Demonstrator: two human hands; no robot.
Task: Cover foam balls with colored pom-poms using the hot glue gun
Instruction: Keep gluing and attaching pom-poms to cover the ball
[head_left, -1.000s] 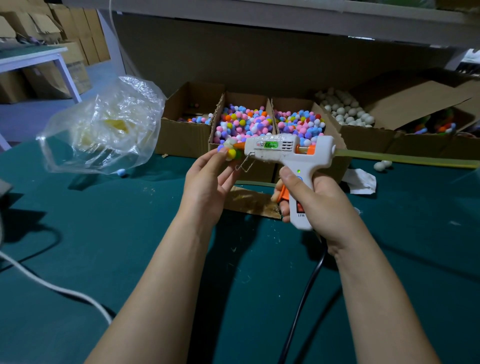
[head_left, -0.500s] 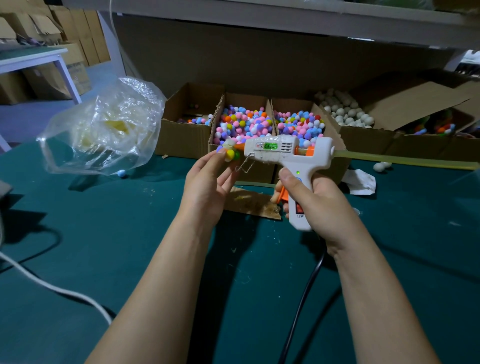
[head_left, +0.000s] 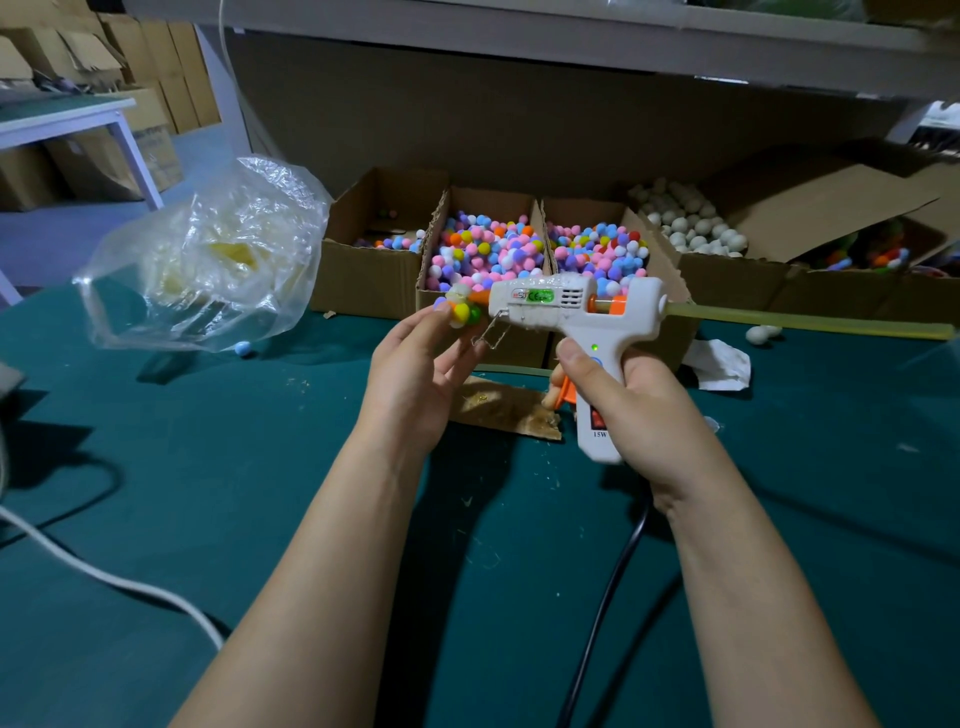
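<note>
My left hand pinches a small foam ball partly covered with yellow, green, purple and white pom-poms, held up above the green table. My right hand grips the handle of a white hot glue gun with an orange trigger; its orange nozzle touches the ball's right side. A long yellowish glue stick sticks out of the gun's back. Behind the hands, two cardboard boxes hold loose colored pom-poms, and another box holds bare white foam balls.
A crumpled clear plastic bag stands at the left, with a stray blue pom-pom beside it. A glue-stained cardboard scrap lies under the hands. The gun's black cord and a white cable run over the table. White paper lies right.
The ball and the gun's nozzle stay together; both hands have shifted only very slightly.
</note>
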